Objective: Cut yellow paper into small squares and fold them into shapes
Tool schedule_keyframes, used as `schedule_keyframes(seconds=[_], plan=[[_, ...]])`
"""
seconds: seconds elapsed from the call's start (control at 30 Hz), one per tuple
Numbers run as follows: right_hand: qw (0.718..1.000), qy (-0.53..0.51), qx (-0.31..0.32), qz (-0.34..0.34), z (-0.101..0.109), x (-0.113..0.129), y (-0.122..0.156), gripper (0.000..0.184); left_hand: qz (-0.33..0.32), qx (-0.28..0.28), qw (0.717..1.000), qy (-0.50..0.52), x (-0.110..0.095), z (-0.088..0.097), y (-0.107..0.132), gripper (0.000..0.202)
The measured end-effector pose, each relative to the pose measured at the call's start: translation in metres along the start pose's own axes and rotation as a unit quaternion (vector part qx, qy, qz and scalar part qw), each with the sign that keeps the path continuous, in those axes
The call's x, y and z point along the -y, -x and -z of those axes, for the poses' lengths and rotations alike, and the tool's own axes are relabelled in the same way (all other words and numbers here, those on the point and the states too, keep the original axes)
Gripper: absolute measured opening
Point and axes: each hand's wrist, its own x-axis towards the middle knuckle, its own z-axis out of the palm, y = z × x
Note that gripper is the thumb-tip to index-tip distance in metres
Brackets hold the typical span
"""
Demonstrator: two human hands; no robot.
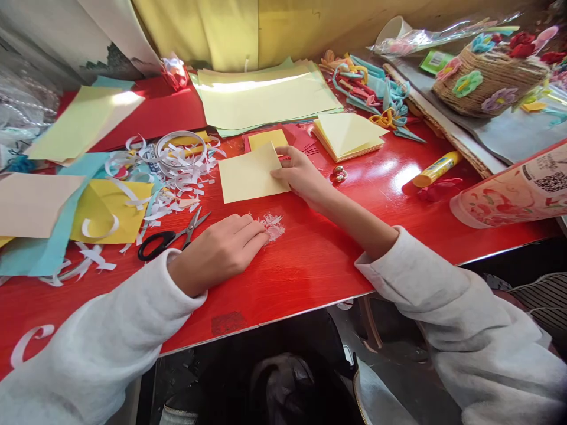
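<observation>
My right hand (301, 174) pinches the right edge of a pale yellow square of paper (248, 177) between thumb and fingers, holding it over the red table (301, 260). Below it, my left hand (225, 248) rests on the tabletop, back upward, with its fingers curled and pressed together. Its fingertips touch a small heap of whitish scraps (273, 227) and are partly hidden, so what they grip, if anything, does not show. Black-handled scissors (172, 236) lie slightly spread just left of that hand. Behind the held sheet are a smaller yellow square (268, 139) and red paper pieces (301, 137).
Curled white paper strips (177, 165) and a tape roll (181, 147) lie left. A folded yellow paper stack (349, 136), two metallic beads (339, 173), a glue stick (436, 169) and a patterned cup (509, 192) are right. Large sheets (266, 97) and a twine basket (487, 82) stand farther back.
</observation>
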Motion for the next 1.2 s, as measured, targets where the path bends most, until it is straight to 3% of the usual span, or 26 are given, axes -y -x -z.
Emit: schedule_keyframes(seconds=[0.17,0.3,0.57,0.83,1.03,1.1,1.2], plan=[[1.000,-0.002,-0.015,-0.012,0.001,-0.001,0.000,0.040,0.042,-0.008,0.999,0.013,0.002,-0.002,0.005,0.022],[1.000,-0.008,-0.015,-0.018,-0.001,0.001,0.001,0.041,0.098,-0.025,0.990,0.102,0.005,-0.004,0.011,0.019],[1.000,0.008,-0.002,-0.021,-0.001,0.002,0.000,0.039,0.152,0.035,0.963,0.221,0.004,-0.010,-0.002,0.017],[0.999,0.034,-0.011,-0.011,-0.002,-0.001,-0.002,0.041,0.146,0.057,0.973,0.171,-0.004,-0.015,-0.010,0.019],[0.999,0.042,-0.012,-0.013,-0.003,0.001,0.000,0.039,0.269,0.058,0.912,0.304,0.000,-0.010,-0.009,0.013],[0.999,0.038,-0.018,-0.024,-0.002,0.002,0.000,0.039,0.275,0.043,0.901,0.333,0.001,-0.007,-0.008,0.010],[0.998,0.042,-0.023,-0.029,-0.002,0.004,0.001,0.038,0.245,0.049,0.910,0.330,0.000,-0.007,-0.007,0.008]])
